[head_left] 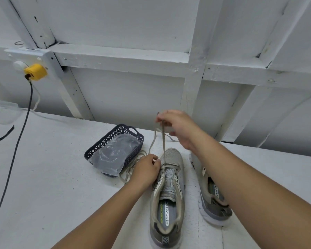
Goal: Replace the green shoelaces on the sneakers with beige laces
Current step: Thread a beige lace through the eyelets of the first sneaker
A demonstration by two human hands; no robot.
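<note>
Two grey sneakers stand side by side on the white table (48, 177), toes pointing away from the person. At the left sneaker (169, 191) a beige lace (163, 141) passes through the eyelets nearest the toe, and both its ends rise from there. The right hand (176, 128) is lifted above the toe and pinches the upper part of this lace between thumb and fingers, so one strand runs tight and almost straight down to the shoe, while a second strand hangs more loosely on the left of it. The left hand (145, 168) rests on the left side of the same sneaker, near the lowest eyelets, with curled fingers that seem to pinch the lace there; the exact contact I cannot see well. The right sneaker (214, 203) is just beside, partly hidden behind the right forearm, and whether it has any lace I cannot tell. Left of the shoes sits a dark plastic basket (133, 133) with a clear plastic bag (113, 155) inside, and a loose pile of pale laces (131, 169) lies between the basket and the left hand. Far left, a yellow plug (36, 71) sits in a wall socket, with a dark cable (16, 146) running down across the table.
</note>
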